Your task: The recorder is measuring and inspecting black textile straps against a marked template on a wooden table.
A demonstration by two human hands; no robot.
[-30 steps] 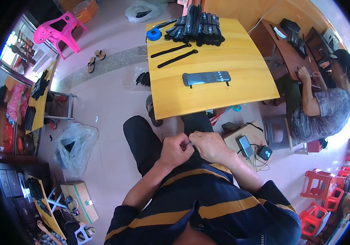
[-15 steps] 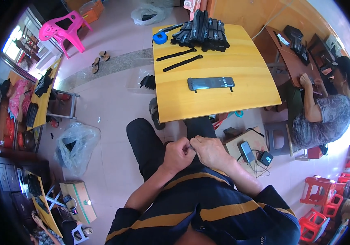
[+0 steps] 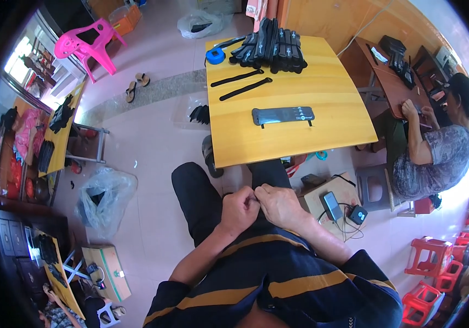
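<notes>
2 curled grips (image 3: 238, 212) touch, any contents hard to tell

See that yellow desk (image 3: 322, 82), bearing heaped black bundles (image 3: 270, 49), a round blue item (image 3: 215, 56), two straps (image 3: 245, 89), one dark packet (image 3: 283, 115)!

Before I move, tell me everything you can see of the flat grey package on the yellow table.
The flat grey package is long and narrow, with rounded corners, a slightly shiny, plastic-looking face and pale printing toward its right end. Two small black tabs show at its near edge. It lies flat, roughly crosswise, on the near half of the yellow table; neither the left hand nor the right hand touches it. Its underside is hidden.
</notes>
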